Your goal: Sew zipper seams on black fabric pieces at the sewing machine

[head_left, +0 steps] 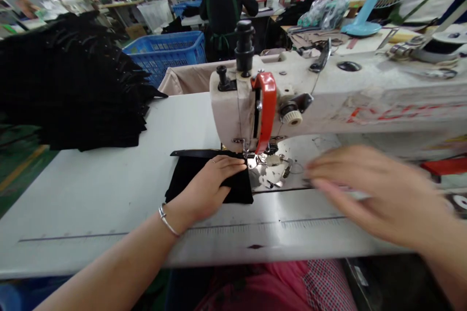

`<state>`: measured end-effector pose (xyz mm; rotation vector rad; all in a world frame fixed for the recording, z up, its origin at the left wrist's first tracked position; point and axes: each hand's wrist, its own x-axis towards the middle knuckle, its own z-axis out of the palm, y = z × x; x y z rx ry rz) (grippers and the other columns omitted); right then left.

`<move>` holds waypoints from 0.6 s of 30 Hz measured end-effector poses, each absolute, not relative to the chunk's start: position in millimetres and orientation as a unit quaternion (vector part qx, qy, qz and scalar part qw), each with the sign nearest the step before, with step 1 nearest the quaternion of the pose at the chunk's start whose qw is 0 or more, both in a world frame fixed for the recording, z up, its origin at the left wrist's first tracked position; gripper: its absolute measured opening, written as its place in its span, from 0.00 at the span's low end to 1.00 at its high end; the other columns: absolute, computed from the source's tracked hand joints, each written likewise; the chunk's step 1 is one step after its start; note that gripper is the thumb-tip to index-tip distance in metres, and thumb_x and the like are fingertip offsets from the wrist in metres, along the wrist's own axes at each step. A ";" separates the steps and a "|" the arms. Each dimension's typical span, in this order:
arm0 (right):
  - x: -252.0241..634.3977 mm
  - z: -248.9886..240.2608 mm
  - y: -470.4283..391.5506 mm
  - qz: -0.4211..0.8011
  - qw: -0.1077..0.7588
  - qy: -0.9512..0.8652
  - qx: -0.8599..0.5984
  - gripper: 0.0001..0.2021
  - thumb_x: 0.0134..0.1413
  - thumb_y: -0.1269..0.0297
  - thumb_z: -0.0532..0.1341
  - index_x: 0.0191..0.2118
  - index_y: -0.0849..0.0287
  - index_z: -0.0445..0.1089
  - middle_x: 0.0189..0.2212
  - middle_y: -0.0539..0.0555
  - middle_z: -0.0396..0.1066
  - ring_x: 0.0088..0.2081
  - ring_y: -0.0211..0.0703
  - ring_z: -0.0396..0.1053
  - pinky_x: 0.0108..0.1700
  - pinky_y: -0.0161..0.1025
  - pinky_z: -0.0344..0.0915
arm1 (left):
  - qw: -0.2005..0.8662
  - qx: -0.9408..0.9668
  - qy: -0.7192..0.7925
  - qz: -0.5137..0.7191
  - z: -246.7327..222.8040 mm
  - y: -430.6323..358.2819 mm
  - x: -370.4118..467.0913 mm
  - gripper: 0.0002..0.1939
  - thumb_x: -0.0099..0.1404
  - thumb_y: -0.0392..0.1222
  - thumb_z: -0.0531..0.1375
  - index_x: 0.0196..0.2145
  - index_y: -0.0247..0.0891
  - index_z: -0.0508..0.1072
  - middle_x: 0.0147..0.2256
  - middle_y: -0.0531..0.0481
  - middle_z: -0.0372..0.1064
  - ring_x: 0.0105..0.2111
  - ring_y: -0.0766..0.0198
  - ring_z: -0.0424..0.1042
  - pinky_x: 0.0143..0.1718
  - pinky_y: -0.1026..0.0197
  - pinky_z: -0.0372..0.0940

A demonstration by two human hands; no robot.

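A piece of black fabric (189,175) lies on the sewing machine bed with its far right corner by the presser foot and needle (248,154). Along its far edge runs a dark strip (195,153) with what looks like zipper teeth. My left hand (207,182) rests flat on the fabric, fingers stretched toward the needle and thumb apart. To the right of the shiny metal plate (266,182), my right hand (368,187) hovers, smeared by motion. Something small and dark shows near its fingertips, too blurred to name.
The white sewing machine (328,102) with its orange guard (268,109) stands across the table (109,189). At the left is a tall pile of black fabric pieces (73,82). Behind are a blue basket (171,51) and a seated person (226,5) facing away.
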<state>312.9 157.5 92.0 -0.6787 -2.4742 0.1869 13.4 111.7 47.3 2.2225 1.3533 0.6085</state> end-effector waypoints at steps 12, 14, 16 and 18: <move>236.6 29.5 182.1 0.057 0.175 -0.941 -0.283 0.14 0.64 0.66 0.52 0.51 0.63 0.68 0.44 0.63 0.72 0.42 0.52 0.69 0.45 0.48 0.66 | 0.141 0.845 0.500 0.126 48.0 106.1 21.4 0.39 0.47 0.25 0.53 0.60 0.34 0.63 0.60 0.45 0.59 0.61 0.55 0.54 0.65 0.46 0.51; 237.6 29.3 181.8 0.057 0.178 -0.941 -0.282 0.14 0.63 0.66 0.52 0.51 0.62 0.68 0.43 0.62 0.72 0.42 0.52 0.69 0.45 0.48 0.67 | 0.144 0.843 0.503 0.127 48.8 107.3 21.8 0.39 0.47 0.25 0.53 0.59 0.34 0.64 0.60 0.46 0.59 0.61 0.55 0.54 0.65 0.47 0.51; 237.3 28.4 182.2 0.056 0.177 -0.941 -0.283 0.14 0.63 0.66 0.52 0.51 0.62 0.68 0.43 0.62 0.72 0.43 0.52 0.69 0.45 0.47 0.67 | 0.148 0.839 0.507 0.128 49.2 107.9 22.2 0.39 0.47 0.24 0.53 0.59 0.34 0.64 0.60 0.46 0.59 0.61 0.56 0.54 0.65 0.47 0.51; 236.6 26.9 182.8 0.053 0.181 -0.940 -0.285 0.14 0.63 0.66 0.52 0.50 0.62 0.68 0.43 0.61 0.72 0.43 0.52 0.69 0.46 0.47 0.67 | 0.153 0.838 0.508 0.129 49.2 107.8 22.4 0.39 0.47 0.24 0.53 0.59 0.34 0.64 0.60 0.46 0.59 0.60 0.55 0.54 0.65 0.47 0.51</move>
